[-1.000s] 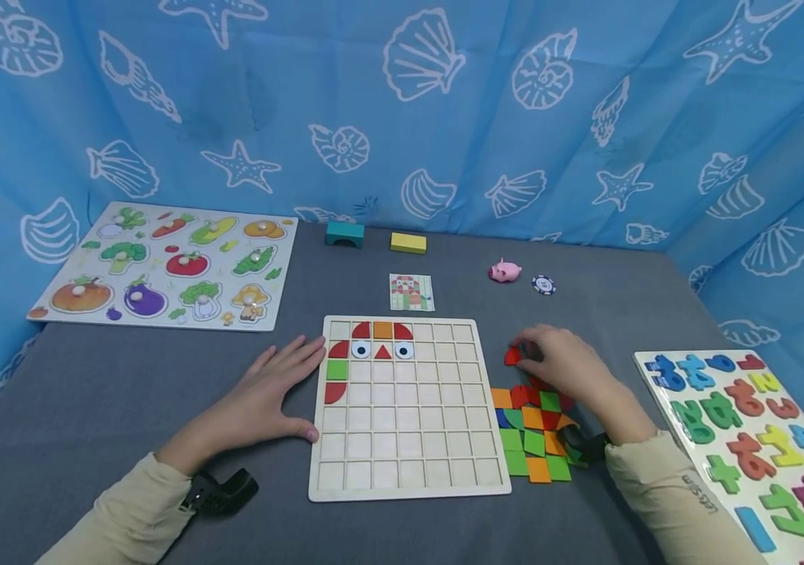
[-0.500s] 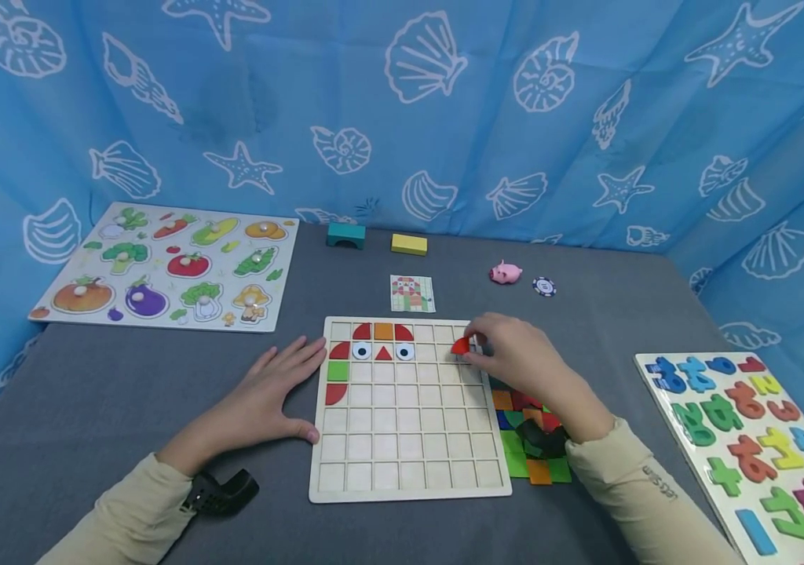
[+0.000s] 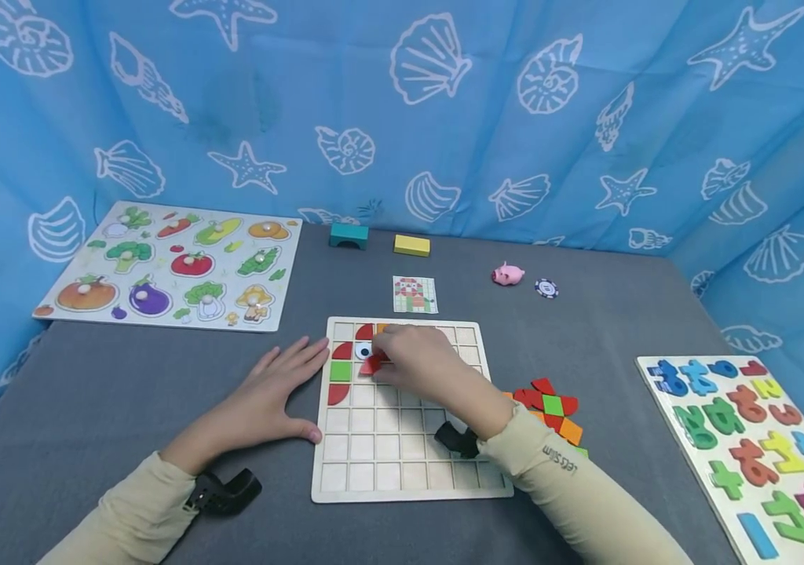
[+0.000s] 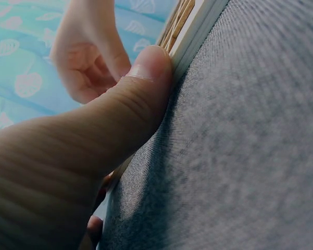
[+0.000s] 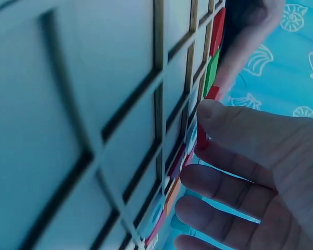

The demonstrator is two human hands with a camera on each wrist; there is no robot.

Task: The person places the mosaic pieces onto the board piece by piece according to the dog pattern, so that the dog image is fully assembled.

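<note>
A wooden grid board point(image 3: 352, 490) lies in front of me. My left hand point(image 3: 268, 400) rests by its left edge, fingers spread, fingertips and thumb touching the rim. My right hand point(image 3: 423, 361) is over the board's upper part, pinching a red quarter-circle tile point(image 5: 202, 135) between thumb and index finger. In the head view that tile is just below an eye tile point(image 3: 363, 351). Red quarter-circle tiles point(image 3: 338, 394) and a green square tile point(image 3: 340, 371) sit in the left column. The right hand hides other tiles in the upper rows.
Loose coloured tiles point(image 3: 553, 405) lie right of the board, partly behind the right forearm. A pattern card point(image 3: 414, 295), teal arch block point(image 3: 349, 235), yellow block point(image 3: 412, 246), toy pig point(image 3: 508, 274) and poker chip point(image 3: 546, 288) stand behind. Vegetable point(image 3: 162, 322) and number point(image 3: 692, 455) puzzles flank them.
My right hand has carried the red quarter-circle tile left, from the loose tiles across the board's right side to beside the left eye tile. The left hand stays in place.
</note>
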